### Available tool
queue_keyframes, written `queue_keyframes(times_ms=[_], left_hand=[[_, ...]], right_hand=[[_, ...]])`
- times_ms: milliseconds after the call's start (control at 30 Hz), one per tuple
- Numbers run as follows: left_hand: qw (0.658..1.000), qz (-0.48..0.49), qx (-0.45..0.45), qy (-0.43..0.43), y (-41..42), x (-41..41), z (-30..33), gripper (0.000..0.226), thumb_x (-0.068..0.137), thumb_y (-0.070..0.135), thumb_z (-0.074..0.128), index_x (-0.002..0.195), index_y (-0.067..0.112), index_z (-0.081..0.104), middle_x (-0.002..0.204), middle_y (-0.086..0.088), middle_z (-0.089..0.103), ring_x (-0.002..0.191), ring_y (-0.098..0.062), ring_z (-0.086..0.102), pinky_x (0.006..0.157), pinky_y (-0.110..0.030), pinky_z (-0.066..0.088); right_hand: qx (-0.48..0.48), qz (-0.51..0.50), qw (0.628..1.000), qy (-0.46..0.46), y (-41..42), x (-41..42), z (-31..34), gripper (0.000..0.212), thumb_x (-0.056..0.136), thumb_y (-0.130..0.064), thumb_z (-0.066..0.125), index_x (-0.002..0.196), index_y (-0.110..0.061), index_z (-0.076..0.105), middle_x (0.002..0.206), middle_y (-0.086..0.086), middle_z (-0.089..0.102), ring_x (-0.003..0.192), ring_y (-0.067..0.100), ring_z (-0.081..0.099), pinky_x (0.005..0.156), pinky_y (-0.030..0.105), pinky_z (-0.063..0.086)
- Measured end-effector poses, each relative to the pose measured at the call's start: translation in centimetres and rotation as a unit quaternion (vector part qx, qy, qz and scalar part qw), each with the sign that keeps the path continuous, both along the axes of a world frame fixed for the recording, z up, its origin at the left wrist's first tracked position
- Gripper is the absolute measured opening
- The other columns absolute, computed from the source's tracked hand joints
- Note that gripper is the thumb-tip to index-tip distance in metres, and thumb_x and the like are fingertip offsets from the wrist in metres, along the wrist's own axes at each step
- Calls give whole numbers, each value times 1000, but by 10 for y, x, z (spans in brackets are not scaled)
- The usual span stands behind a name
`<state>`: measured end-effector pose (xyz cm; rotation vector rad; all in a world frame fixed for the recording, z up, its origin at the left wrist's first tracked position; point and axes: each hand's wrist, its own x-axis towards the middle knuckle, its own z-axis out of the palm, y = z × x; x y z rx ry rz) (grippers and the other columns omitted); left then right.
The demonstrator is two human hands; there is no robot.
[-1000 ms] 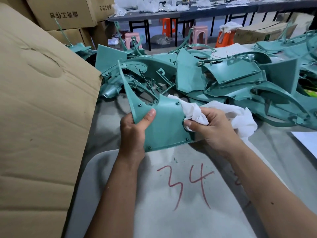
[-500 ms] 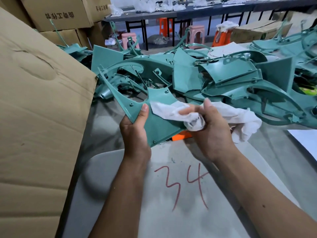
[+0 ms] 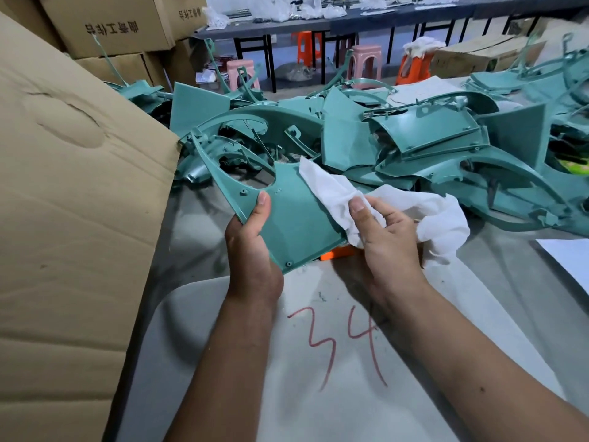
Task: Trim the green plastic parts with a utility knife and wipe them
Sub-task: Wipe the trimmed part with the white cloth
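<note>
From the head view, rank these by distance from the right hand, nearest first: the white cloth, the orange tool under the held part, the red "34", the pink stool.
1. White cloth: gripped in the right hand itself.
2. Orange tool: just left of the hand, under the held green part.
3. Red "34": on the mat, below the hand.
4. Pink stool: far back on the floor.

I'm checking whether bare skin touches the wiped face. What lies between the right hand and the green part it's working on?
In the head view, a white cloth lies between the right hand and the green part.
</note>
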<state>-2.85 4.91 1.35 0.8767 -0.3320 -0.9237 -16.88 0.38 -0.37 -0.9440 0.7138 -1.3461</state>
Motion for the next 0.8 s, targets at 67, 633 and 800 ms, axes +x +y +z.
queue_keyframes(times_ms=[67, 633, 800], left_hand=[[1000, -14, -11, -1, 0, 0, 0, 41, 95, 28, 62, 130, 7, 63, 125, -18, 70, 115, -38, 67, 99, -58, 53], [964, -182, -32, -194, 2, 5, -9, 34, 74, 3, 76, 106, 13, 75, 105, -14, 77, 99, -32, 74, 85, -42, 60], [966, -122, -71, -216, 4, 1, -7, 38, 70, 8, 80, 107, 16, 75, 103, -13, 78, 95, -30, 76, 76, -32, 62]], right_hand=[[95, 10, 987, -129, -2, 2, 6, 18, 104, -11, 59, 100, -4, 75, 92, 16, 78, 79, 26, 77, 70, 37, 64], [-146, -268, 908, 286, -28, -32, 5, 57, 103, -44, 54, 61, -15, 30, 56, 0, 30, 59, 14, 28, 55, 39, 26], [-135, -137, 963, 187, -30, -34, 2, 30, 103, -30, 59, 87, -5, 65, 73, 8, 65, 69, 16, 60, 64, 37, 51]])
